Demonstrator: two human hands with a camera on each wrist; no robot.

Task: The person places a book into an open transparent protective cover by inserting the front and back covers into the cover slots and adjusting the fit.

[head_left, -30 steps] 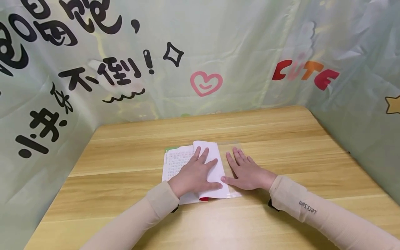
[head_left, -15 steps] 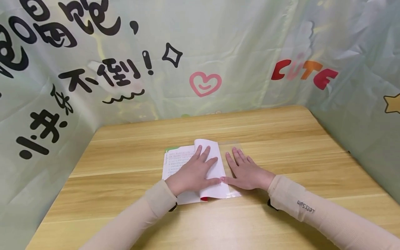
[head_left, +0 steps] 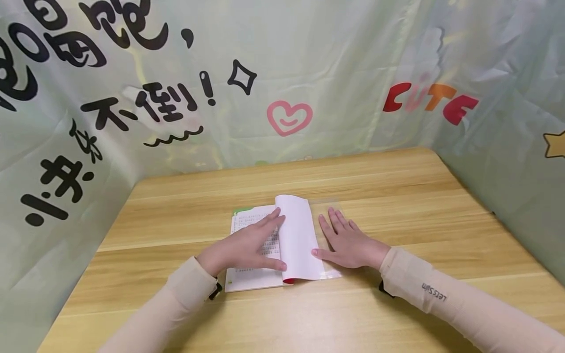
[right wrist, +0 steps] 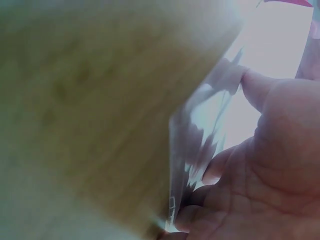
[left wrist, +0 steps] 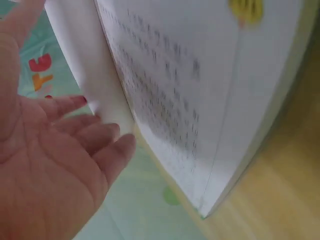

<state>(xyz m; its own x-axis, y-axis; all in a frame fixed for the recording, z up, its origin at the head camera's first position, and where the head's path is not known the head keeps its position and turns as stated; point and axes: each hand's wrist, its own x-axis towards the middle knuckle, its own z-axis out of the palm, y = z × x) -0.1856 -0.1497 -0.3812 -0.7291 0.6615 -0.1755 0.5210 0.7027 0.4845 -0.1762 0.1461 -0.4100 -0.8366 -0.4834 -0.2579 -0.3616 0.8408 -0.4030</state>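
A book (head_left: 251,280) with a page of printed lines lies on the wooden table. Its white cover flap (head_left: 300,240) is turned over to the right and bulges along the fold, a bit of red showing at its lower end. Beyond the flap a clear plastic sheet (head_left: 332,274) sticks out. My left hand (head_left: 243,247) is over the printed page, fingertips and thumb reaching the flap's fold; its fingers (left wrist: 112,155) are extended in the left wrist view. My right hand (head_left: 350,245) rests spread on the clear sheet, thumb tip right at the flap's edge.
The wooden table (head_left: 397,196) stretches around the book on all sides. A pale printed curtain (head_left: 344,63) with black lettering and a pink heart (head_left: 289,118) encloses its back and sides.
My left hand has slid left off the white flap to its fold, uncovering the flap. My right hand has stayed in place on the clear sheet.
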